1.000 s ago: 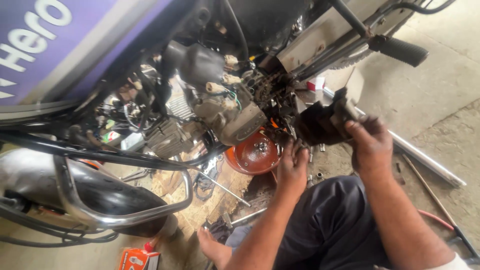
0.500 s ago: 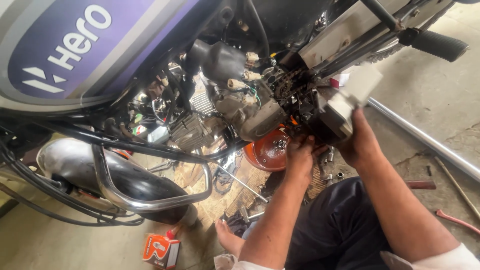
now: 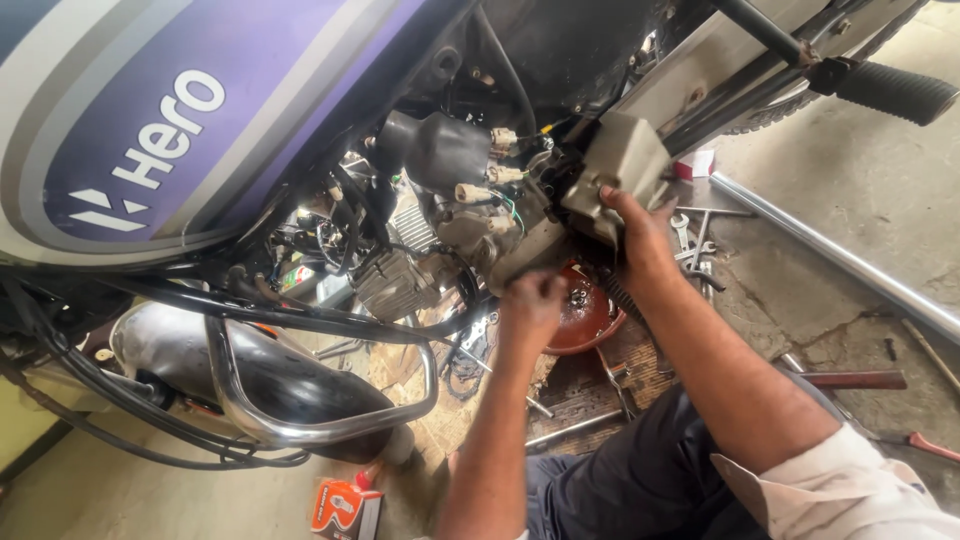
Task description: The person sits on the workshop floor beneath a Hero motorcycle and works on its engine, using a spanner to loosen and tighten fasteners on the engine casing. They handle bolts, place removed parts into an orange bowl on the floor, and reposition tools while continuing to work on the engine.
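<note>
— While the right hand point(image 3: 640, 235) steadies that grey metal cover point(image 3: 622, 172) against the engine point(image 3: 440, 240), what is the left doing?

— I have my left hand point(image 3: 532, 308) curled into a loose fist just below the crankcase, above the red drain pan point(image 3: 585, 315); whether its fingers pinch anything I cannot tell.

— And the right fingers?

— Wrapped around the cover's lower edge, pressing it up, I judge so it doesn't drop from the frame.

— Why the pan there?

— It sits on the floor right under the opening, likely to catch oil. Spanners point(image 3: 695, 235) lie on the floor just beyond, within reach, beside the chrome pipe point(image 3: 840, 260).
</note>
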